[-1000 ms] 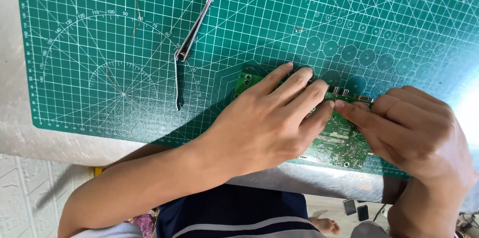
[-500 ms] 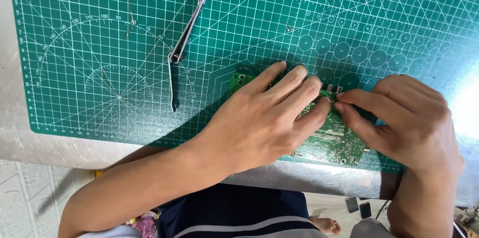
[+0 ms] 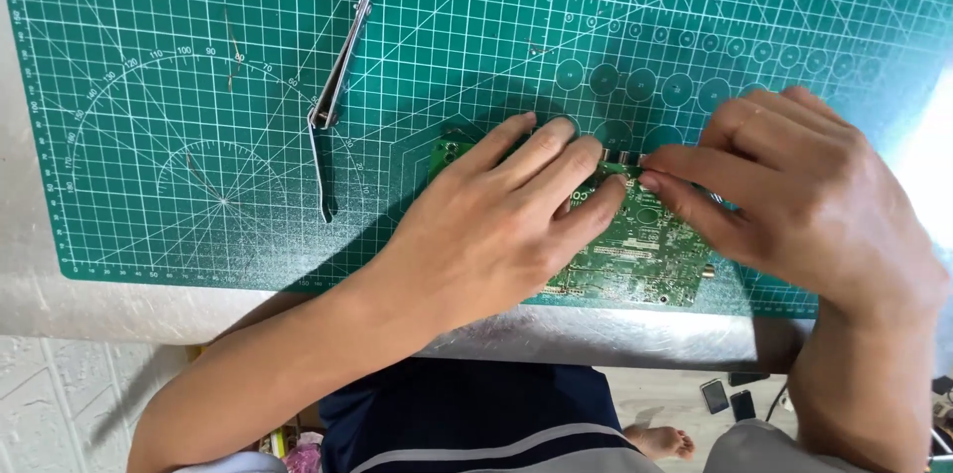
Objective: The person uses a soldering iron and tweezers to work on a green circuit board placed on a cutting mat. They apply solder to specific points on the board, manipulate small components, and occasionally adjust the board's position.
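Board: the green circuit board (image 3: 635, 255) lies flat on the cutting mat (image 3: 149, 135), at its near edge, partly under both our hands.
Left hand: our left hand (image 3: 501, 225) lies flat, fingers spread on the board, likely pinning it against sliding.
Right hand: our right hand (image 3: 804, 195) has fingertips pinched narrow at the board's far edge; what they grip is hidden.
Tweezers: the tweezers (image 3: 333, 111) lie on the mat, well apart, untouched.

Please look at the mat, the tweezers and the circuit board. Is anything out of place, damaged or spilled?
Nothing stands out. The green circuit board lies flat on the cutting mat under the left hand and right hand. The tweezers lie apart on the mat. No spill or damage shows.
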